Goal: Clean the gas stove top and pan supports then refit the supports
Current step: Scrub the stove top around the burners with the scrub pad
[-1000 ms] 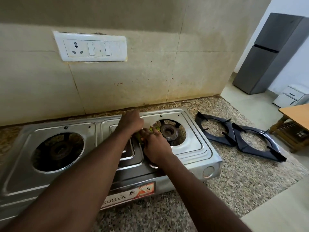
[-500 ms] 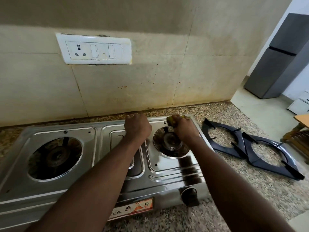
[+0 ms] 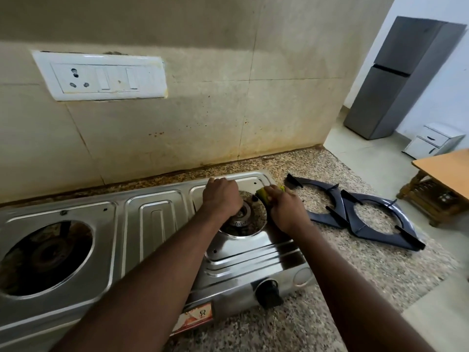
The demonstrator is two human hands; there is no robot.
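Right hand (image 3: 285,210) clamps a yellow-green sponge (image 3: 264,193) at the stove top (image 3: 157,219)'s right rear edge; left hand (image 3: 221,197), fingers curled, rests beside the right burner (image 3: 241,219). Pan supports (image 3: 355,212) lie on the countertop (image 3: 342,275). Front label (image 3: 195,317) unreadable.

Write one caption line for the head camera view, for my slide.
Right hand scrubs stove top by right burner with sponge; left hand braces; pan supports aside.
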